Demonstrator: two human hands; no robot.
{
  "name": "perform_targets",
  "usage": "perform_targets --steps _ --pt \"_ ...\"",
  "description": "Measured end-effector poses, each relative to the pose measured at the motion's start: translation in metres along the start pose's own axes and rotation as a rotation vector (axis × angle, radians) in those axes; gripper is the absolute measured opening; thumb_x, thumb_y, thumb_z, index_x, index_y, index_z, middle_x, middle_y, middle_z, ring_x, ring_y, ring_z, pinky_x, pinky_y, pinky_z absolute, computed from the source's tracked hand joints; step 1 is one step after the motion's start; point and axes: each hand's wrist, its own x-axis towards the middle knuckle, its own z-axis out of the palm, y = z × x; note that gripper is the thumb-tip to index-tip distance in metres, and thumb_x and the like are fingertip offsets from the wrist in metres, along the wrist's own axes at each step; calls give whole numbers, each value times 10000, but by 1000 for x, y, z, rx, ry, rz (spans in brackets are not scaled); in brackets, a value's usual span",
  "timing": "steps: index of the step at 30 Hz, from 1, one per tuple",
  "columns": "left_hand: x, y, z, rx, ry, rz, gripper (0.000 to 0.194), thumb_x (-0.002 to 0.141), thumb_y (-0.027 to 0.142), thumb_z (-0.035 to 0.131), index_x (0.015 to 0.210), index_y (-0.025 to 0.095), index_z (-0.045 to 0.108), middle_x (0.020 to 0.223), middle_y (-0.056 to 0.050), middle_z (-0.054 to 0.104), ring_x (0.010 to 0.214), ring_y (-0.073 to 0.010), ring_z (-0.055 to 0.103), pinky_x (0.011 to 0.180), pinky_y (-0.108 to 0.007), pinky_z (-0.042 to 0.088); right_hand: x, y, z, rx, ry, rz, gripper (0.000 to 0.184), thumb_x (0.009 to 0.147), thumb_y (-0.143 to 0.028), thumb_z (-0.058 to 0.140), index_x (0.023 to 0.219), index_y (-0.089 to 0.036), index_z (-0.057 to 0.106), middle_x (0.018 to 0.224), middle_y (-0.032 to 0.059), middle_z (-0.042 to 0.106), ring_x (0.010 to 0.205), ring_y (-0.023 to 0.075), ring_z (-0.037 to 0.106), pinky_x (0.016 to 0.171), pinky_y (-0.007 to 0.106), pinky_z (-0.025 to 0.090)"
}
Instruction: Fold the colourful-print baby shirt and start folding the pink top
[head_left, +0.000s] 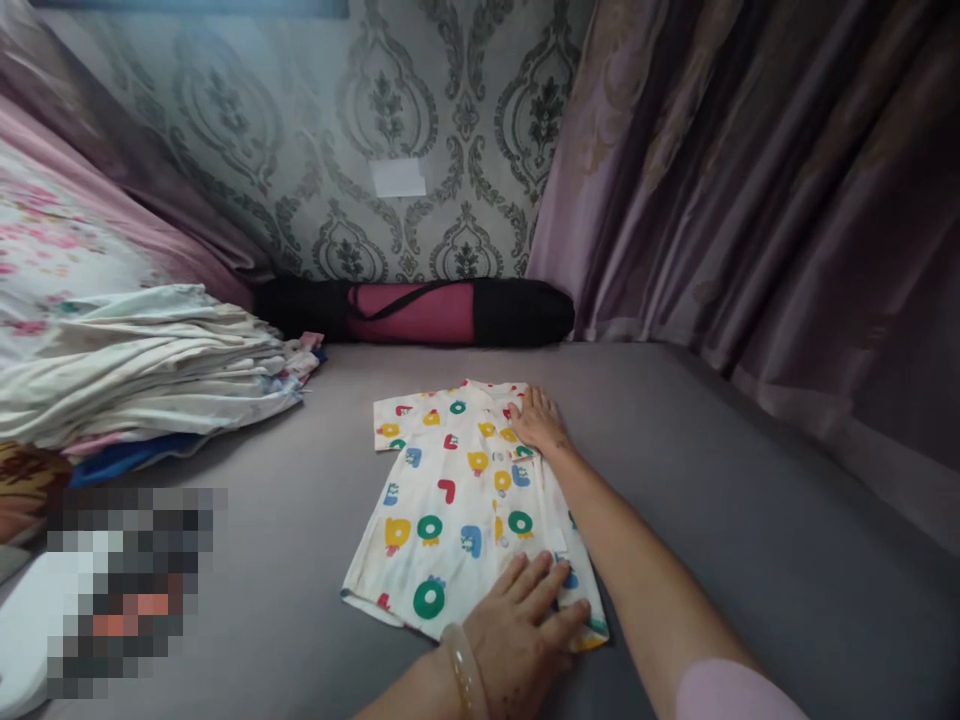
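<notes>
A small white child's shirt point(450, 500) printed with green, yellow, red and blue shapes lies flat on the grey bed sheet point(712, 480). My right hand point(536, 420) lies open and flat on the shirt's far right part, near the collar. My left hand point(525, 625), with a pale bangle on the wrist, presses flat on the near right hem with fingers stretched out. Neither hand holds anything.
A stack of folded cloths point(142, 365) sits at the left. A rolled pink mat in a black bag point(416, 312) lies along the patterned wall. Purple curtains point(750, 200) hang on the right. A blurred patch covers the near left.
</notes>
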Motion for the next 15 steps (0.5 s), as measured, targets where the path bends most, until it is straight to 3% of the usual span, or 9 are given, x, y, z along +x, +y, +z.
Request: perform_targets --steps 4,8,12,15 --pt "1 0 4 3 6 1 518 919 439 419 1418 341 319 1526 -56 254 1405 -302 196 1124 -552 206 1 4 7 -9 0 -1 650 960 -441 206 1442 -8 248 1506 187 247 1390 272 183 1115 400 130" --pt "-2 1 1 4 34 27 483 918 449 423 1389 356 369 1510 -53 294 1392 -305 238 1120 -542 232 -1 2 -1 -25 9 -21 623 960 -408 209 1446 -20 248 1519 165 225 1396 264 166 1121 411 110" --pt "-2 0 -2 7 42 27 457 900 465 461 1342 353 432 1488 -60 340 1374 -304 288 1111 -525 269 -2 -14 -7 -42 58 -143 603 963 -364 193 1463 -28 207 1541 144 163 1415 242 98 1134 406 26" --pt "-1 -1 0 36 43 30 447 899 480 460 1325 344 451 1469 -62 376 1357 -309 322 1101 -522 289 -3 -26 2 -40 24 -229 599 968 -368 166 1461 -33 223 1540 131 173 1416 227 101 1137 384 41"
